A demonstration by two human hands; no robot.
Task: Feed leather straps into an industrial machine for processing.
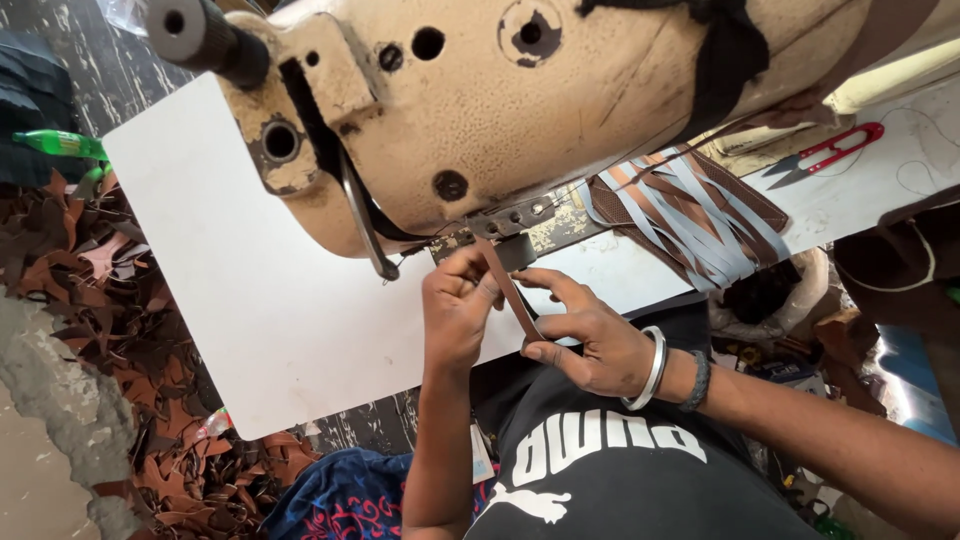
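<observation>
At the front edge of the white worktop (250,300), my two hands meet on a thin brown strap (512,292). My left hand (458,318) pinches the strap near its top end, fingers curled tight on it, right by the metal foot (512,222) of the machine. My right hand (590,338) grips the lower end, with the thumb below and the fingers laid along it. I think the strap is pulled straight like this so it can lie flat and run in a line under the foot. It lies slanted, from the foot down toward my body.

Above my hands hangs the big cream sewing machine (520,100), old and chipped, with its dark round wheel (200,35) at the far left. Just to the right of the foot lies a heap of grey and brown strips (690,215) on a brown woven piece, close by, so more are easy to reach. Further right rest small red thread snips (825,152), also within reach.

A green bottle (60,145) sticks out past the left edge of the worktop. I cannot see a label on it. Below it, brown scraps (110,300) cover the floor in a pile. My right wrist wears a silver bangle (652,368) and a dark band. My black shirt (620,470) has large white shapes printed on the chest.
</observation>
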